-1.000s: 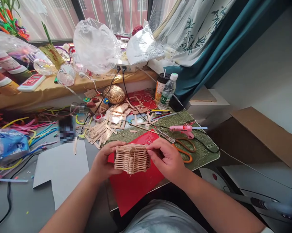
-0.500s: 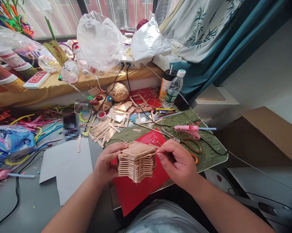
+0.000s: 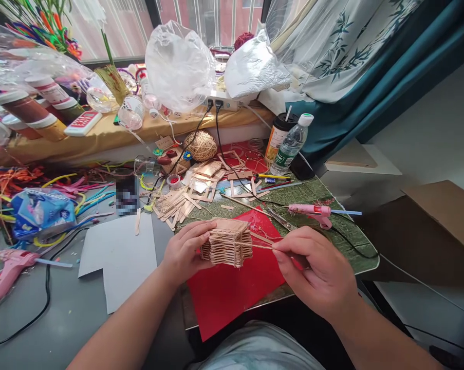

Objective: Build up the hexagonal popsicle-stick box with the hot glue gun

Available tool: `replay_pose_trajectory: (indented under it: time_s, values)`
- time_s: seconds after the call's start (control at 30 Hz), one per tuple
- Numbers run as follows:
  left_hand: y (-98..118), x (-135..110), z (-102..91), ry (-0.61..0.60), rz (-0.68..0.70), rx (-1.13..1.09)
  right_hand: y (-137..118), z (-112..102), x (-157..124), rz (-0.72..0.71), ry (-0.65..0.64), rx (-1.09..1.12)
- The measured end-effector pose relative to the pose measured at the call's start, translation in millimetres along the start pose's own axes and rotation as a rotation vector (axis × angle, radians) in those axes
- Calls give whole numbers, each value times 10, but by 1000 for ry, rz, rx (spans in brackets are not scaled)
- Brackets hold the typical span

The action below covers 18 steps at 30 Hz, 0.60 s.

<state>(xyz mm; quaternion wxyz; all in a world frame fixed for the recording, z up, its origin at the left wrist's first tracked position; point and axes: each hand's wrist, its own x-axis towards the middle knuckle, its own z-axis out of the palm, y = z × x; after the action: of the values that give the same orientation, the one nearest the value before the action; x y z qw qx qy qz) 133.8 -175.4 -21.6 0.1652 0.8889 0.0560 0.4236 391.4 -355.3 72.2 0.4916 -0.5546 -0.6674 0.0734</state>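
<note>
Tight twine (image 3: 261,247), layered box (image 3: 229,246): a slip at either end would cost the line

The likeliest trouble is the pull itself. The twine runs straight and nearly level off the side of the box, so if the right hand (image 3: 320,272) tugs too hard, it could twist the box inside the left hand (image 3: 183,252) or work one of the thin stacked sticks loose. If the pinch eases instead, the strand could go slack and slide off its course along the ridged side. The scissors (image 3: 281,220) and glue gun (image 3: 312,209) lie on the desk (image 3: 355,231) just beyond the right hand; a stray sweep that way could knock them or catch the gun's cord.

The box is in front of the person, above the red sheet (image 3: 235,293); whether its underside touches the sheet, I cannot tell. The left grip is closed around the box's left end, fingers on the top edge and side, the rest hidden. The right grip is narrow, thumb and forefinger pinching the twine to the right of the box, other fingers curled in, back of the hand up. Both forearms reach in from below, spread apart.
</note>
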Motion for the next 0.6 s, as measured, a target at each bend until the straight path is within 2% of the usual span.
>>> replay_pose_trajectory:
  time_s: [0.17,0.6]
  values:
    - [43,10,-39,47,18,-1,40,5,1,28,8,-38]
    - [123,16,-73,53,35,-41,163,62,-69,88,-20,-33]
